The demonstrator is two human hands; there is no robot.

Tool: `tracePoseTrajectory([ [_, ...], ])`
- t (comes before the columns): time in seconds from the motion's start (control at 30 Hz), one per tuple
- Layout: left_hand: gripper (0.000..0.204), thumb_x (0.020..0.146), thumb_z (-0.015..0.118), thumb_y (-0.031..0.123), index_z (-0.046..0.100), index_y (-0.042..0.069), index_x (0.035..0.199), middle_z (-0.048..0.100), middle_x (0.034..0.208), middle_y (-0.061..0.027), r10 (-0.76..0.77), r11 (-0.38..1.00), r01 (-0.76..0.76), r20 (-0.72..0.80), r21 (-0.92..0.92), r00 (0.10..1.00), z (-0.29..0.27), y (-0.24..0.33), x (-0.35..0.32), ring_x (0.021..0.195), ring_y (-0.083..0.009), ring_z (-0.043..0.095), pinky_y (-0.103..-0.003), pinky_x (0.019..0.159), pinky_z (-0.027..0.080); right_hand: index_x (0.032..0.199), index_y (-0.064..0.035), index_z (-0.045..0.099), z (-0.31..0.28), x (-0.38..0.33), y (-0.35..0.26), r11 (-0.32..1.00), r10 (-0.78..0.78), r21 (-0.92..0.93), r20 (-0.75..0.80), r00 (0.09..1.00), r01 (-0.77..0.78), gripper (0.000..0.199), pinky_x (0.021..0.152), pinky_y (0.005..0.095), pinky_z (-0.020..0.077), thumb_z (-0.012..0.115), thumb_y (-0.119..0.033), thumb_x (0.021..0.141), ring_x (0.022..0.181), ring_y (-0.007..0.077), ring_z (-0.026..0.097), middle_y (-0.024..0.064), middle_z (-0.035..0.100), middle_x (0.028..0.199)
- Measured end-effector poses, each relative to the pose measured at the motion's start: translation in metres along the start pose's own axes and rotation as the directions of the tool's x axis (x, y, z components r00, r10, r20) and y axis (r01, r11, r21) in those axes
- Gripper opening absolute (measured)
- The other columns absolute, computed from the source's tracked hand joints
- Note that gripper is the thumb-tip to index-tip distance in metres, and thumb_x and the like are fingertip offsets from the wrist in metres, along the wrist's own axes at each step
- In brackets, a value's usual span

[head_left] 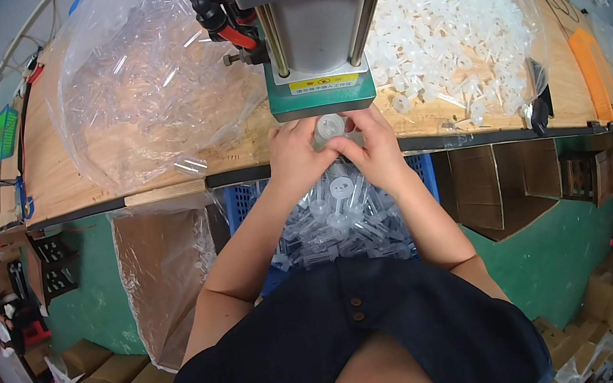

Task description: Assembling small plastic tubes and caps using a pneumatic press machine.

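Directly below the green block (323,101) of a bench press (314,38), a clear plastic tube with a round cap (330,127) sits between my two hands. My left hand (297,154) grips it from the left, fingers curled and partly hidden beneath the block. From the right, my right hand (373,146) closes around the same piece. Both thumbs meet at its near side. Just below the table edge, another capped clear tube (341,187) lies on a heap of clear tubes (336,227) in a blue basket (429,176).
Loose clear tubes (155,95) lie in a plastic bag on the table's left. At right is a pile of translucent white flanged pieces (448,24). Cardboard boxes (510,187) stand under the table, and a plastic-lined carton (167,270) is left of the basket.
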State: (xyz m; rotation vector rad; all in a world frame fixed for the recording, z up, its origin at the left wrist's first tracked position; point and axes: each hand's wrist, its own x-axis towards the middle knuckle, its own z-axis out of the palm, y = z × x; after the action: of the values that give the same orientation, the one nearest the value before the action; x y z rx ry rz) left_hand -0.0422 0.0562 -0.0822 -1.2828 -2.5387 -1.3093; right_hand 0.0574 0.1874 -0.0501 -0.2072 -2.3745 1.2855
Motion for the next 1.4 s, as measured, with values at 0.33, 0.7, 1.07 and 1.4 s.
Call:
tracePoseTrajectory([
  [0.33,0.043,0.069,0.073,0.044,0.067,0.018,0.103,0.065,0.086,-0.0053,-0.247,0.962,0.251,0.047,-0.104,0.968,0.006,-0.019,0.006,0.086,-0.0242,0.06,-0.044,0.082,0.031,0.109,-0.0055,0.063,-0.052,-0.007,0.072,0.787,0.115,-0.565,-0.263,0.958,-0.249,0.029,0.08,0.0426,0.0489,0.067,-0.017,0.083,0.095,0.037,0.059,0.0184,0.06,0.107],
  [0.7,0.041,0.064,0.072,0.029,0.062,0.01,0.098,0.061,0.106,-0.0077,0.443,0.895,-0.335,0.666,-0.294,0.6,-0.036,0.029,-0.036,0.105,-0.0296,0.054,-0.04,0.09,0.039,0.102,-0.0009,0.064,-0.054,-0.012,0.092,0.878,0.109,-0.434,-0.226,0.968,-0.2,0.017,0.073,0.037,0.048,0.063,-0.008,0.086,0.083,0.0331,0.06,0.0156,0.06,0.097],
  [1.07,0.059,0.075,0.073,0.035,0.055,0.006,0.123,0.056,0.117,-0.013,-0.027,0.986,0.079,0.327,-0.146,0.945,-0.117,-0.028,-0.114,0.113,-0.0317,0.051,-0.041,0.097,0.037,0.104,-0.0002,0.057,-0.05,-0.018,0.095,0.963,0.238,-0.044,-0.319,0.917,-0.266,0.017,0.065,0.0206,0.0445,0.063,-0.01,0.091,0.07,0.0056,0.054,0.001,0.059,0.08],
  [1.4,0.037,0.072,0.072,0.02,0.063,0.004,0.104,0.065,0.096,-0.0125,-0.294,0.908,0.191,0.244,0.373,0.924,-0.1,-0.06,0.014,0.086,-0.0313,0.064,-0.038,0.076,0.051,0.106,-0.0055,0.061,-0.027,-0.014,0.04,0.517,0.438,0.795,0.072,0.896,-0.317,0.018,0.065,0.0278,0.048,0.058,-0.02,0.095,0.079,0.0147,0.059,0.0032,0.061,0.093],
])
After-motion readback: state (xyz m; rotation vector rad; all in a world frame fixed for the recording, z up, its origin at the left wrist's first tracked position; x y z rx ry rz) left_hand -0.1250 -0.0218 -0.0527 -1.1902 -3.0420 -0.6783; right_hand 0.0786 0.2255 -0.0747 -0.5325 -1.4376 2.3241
